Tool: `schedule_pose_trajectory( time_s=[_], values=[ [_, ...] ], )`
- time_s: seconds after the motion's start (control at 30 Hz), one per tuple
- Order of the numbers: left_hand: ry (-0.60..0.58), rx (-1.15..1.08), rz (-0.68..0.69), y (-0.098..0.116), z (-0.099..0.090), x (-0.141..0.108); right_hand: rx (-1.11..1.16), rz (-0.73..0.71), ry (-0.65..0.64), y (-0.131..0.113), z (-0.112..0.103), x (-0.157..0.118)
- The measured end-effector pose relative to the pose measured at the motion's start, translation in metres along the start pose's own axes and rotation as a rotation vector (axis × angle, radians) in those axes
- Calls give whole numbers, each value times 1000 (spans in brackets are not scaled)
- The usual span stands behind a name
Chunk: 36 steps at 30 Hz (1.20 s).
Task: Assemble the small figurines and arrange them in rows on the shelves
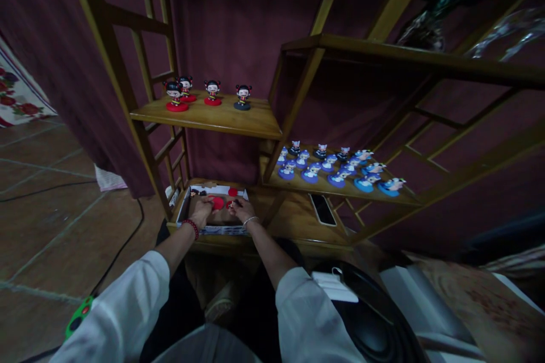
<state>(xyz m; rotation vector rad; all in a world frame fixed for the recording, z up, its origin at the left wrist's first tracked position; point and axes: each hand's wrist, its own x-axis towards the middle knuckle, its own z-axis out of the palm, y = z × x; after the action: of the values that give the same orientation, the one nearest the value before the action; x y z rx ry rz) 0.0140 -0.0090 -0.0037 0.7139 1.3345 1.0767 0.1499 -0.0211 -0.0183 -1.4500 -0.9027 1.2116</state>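
Observation:
A shallow box (182,210) stands on the low shelf in front of me, and both hands are over it. My left hand (201,211) has its fingers closed on the edge of a red round base (217,203). Pinched in my right hand (242,211) is a small figurine (231,204) with black and red parts, mostly covered by the fingers. Another red round base (233,191) lies at the box's back right. Small dark-haired figurine pieces (198,193) rest in its back left corner.
Several black-haired figurines on round bases, such as one (212,92), stand on the upper left shelf (204,119). Rows of purple and blue figurines (312,172) fill the right shelf. A phone (323,210) lies below them. Wooden posts (123,79) frame the shelves.

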Motion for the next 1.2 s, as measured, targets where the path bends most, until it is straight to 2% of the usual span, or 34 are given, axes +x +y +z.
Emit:
schedule_pose_trajectory(
  time_s=[0.17, 0.4, 0.6, 0.83, 1.1, 1.2],
  values=[
    [-45, -60, 6, 3, -6, -13, 207, 100, 46, -3, 4, -11],
    [-137, -191, 51, 8, -19, -32, 317, 62, 63, -12, 7, -26],
    [-106, -234, 26, 11, -22, -43, 443, 1, -12, -19, 12, -37],
    [-103, -274, 0, 9, -21, -50, 424, -28, -91, -20, 15, -45],
    [-163, -383, -15, 9, -21, -53, 470, 27, -58, -22, 17, -47],
    [-199, -421, -23, 9, -20, -53, 499, 24, -82, -22, 17, -47]
  ],
)
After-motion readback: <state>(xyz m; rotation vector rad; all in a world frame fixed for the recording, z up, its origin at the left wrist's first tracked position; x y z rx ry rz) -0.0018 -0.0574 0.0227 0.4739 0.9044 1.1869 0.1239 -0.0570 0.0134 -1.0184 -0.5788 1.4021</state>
